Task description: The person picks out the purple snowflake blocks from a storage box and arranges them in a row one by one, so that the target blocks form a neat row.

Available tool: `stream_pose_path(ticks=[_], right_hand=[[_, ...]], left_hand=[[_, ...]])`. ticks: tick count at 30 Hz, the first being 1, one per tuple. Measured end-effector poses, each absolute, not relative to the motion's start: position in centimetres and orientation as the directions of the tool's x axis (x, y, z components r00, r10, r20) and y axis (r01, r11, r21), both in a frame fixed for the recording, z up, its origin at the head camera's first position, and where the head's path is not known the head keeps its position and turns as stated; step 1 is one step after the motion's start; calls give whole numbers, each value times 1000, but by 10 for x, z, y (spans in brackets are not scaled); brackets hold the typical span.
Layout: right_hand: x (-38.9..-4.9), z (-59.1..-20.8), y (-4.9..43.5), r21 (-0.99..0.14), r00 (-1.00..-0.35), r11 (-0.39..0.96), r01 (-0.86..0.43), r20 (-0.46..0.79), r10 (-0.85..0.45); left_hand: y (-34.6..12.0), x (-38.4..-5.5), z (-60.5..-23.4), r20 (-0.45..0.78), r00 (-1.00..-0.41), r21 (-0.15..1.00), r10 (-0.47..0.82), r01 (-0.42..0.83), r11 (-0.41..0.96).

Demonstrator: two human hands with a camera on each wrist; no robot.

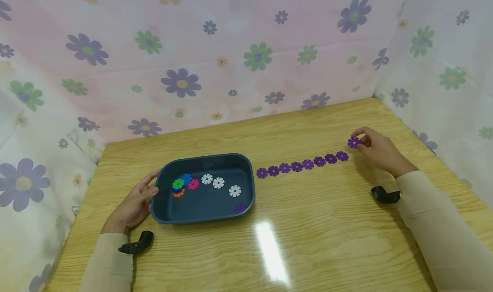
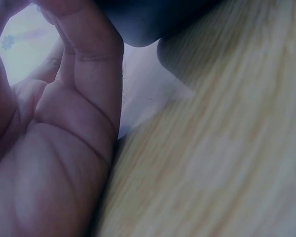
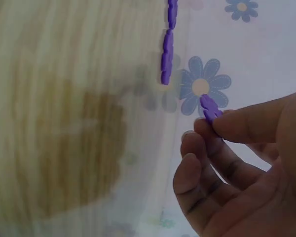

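My right hand (image 1: 379,153) pinches a purple snowflake disc (image 1: 353,142) between thumb and fingertips, just past the right end of a row of purple discs (image 1: 307,164) on the table. In the right wrist view the pinched disc (image 3: 209,107) appears nearly edge-on, apart from the row's end disc (image 3: 166,59). At the left end of a dark blue tray (image 1: 208,208), my left hand (image 1: 135,204) grips the wall, thumb by the rim and the other fingers partly hidden behind it. The left wrist view catches mostly the palm (image 2: 54,163).
Inside the tray lie three white discs, one of them nearest the right (image 1: 235,191), a purple disc (image 1: 240,207), and a cluster with green (image 1: 178,183), blue (image 1: 186,179), pink (image 1: 193,184) and orange (image 1: 178,193) discs. A flowered cloth (image 1: 231,82) hangs behind the wooden table (image 1: 327,236).
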State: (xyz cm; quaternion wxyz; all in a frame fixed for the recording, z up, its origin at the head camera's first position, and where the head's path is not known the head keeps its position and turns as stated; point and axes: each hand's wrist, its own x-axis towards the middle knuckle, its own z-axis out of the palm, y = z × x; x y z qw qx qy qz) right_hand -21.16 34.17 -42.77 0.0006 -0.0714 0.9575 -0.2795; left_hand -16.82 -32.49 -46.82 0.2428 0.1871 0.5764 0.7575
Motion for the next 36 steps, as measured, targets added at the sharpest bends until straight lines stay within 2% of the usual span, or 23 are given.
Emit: stream_pose_path(ticks=[10, 20, 26, 31, 36], right_hand=[[-218, -435, 341, -507, -978, 849, -148, -52, -202], [-214, -435, 344, -489, -974, 861, -138, -89, -207], [-210, -417, 327, -512, -984, 848, -138, -25, -175], [-209, -388, 268, -546, -943, 775, -319, 103, -315], [-214, -359, 198, -542, -823, 653, -529, 142, -549]], left_hand=[[-329, -166, -466, 33, -800, 946, 599, -169, -277], [-329, -170, -467, -13, -822, 962, 570, -166, -217], [-325, -171, -471, 14, -807, 957, 590, -161, -242], [-324, -172, -470, 24, -804, 955, 595, -157, -251], [-324, -170, -470, 22, -804, 956, 594, -157, -248]])
